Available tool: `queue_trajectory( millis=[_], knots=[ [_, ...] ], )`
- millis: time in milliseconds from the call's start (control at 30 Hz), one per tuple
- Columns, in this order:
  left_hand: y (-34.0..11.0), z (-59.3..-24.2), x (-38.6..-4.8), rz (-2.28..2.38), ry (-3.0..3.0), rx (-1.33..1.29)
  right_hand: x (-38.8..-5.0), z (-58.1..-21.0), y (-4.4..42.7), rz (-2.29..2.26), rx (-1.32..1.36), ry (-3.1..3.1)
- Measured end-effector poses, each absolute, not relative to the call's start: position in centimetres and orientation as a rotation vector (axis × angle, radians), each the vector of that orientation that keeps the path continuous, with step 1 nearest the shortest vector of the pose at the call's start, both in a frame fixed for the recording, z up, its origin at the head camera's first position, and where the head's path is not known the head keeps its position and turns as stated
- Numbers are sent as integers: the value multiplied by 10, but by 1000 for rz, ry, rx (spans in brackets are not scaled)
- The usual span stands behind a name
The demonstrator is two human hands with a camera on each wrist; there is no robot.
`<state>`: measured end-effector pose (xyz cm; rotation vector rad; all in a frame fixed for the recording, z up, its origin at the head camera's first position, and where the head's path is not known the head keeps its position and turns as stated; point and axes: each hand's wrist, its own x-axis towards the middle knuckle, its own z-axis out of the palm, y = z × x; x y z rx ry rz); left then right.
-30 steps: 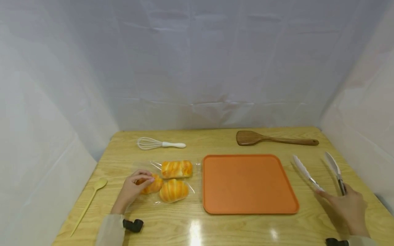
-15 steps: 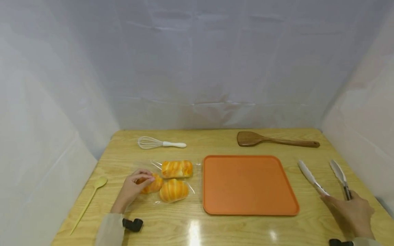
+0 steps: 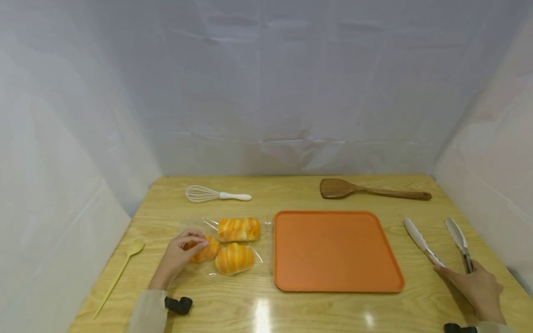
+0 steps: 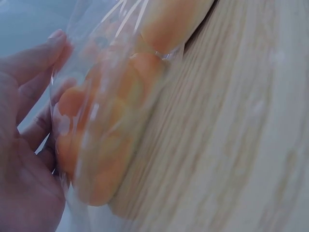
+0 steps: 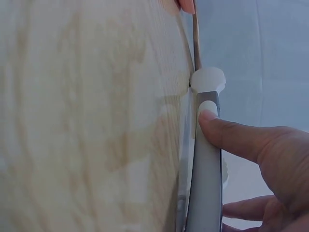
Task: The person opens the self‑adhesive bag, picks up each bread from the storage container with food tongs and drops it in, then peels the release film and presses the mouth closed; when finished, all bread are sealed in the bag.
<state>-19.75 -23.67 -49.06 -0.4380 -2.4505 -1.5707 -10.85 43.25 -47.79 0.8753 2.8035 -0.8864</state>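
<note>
My left hand (image 3: 179,254) is over the leftmost of three bread rolls in clear wrappers. In the left wrist view, its fingers curl at the edge of the clear wrapper around the orange-brown bread roll (image 4: 113,121). Two other rolls lie close by: a rectangular bread roll (image 3: 239,230) behind and a striped oval bread roll (image 3: 234,259) to the right. On the right, my right hand (image 3: 476,289) grips metal tongs (image 3: 424,243) by their handles, with the tong arms spread apart. The thumb presses on a pale handle (image 5: 206,164) in the right wrist view.
An orange tray (image 3: 338,252) lies between the rolls and the tongs. Behind are a white whisk (image 3: 218,194) and a wooden spatula (image 3: 372,189). A yellow spoon (image 3: 120,277) lies at the left. White sheeting (image 3: 266,138) stands around the table's back and sides.
My right hand and the tongs have shifted slightly right and nearer to me, then stayed almost still. The left hand, the rolls and the tray show no clear movement.
</note>
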Motion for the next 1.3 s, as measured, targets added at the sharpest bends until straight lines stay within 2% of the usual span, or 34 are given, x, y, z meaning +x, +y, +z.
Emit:
queue_trajectory(
  millis=[300,567,667,867,1067,1300],
  knots=[
    [-237,-490,-198,-1594,-2455,-433,-107,-474,428,-861,814,2874],
    [-239,-476,-200,-1517,-2559,-371,-116,-461,389,-1158,844,3121],
    [-236,-466,-203,-1461,-2516,-362,-124,-451,363,-1294,750,3140],
    [-218,-445,-219,-1365,-2581,-439,-139,-436,294,-1474,314,3025],
    [-193,-420,-251,-1248,-2801,-739,-150,-433,211,-1654,-59,2771],
    [-160,-403,-284,-1094,-3069,-956,-152,-442,135,-1771,-284,2339]
  ],
)
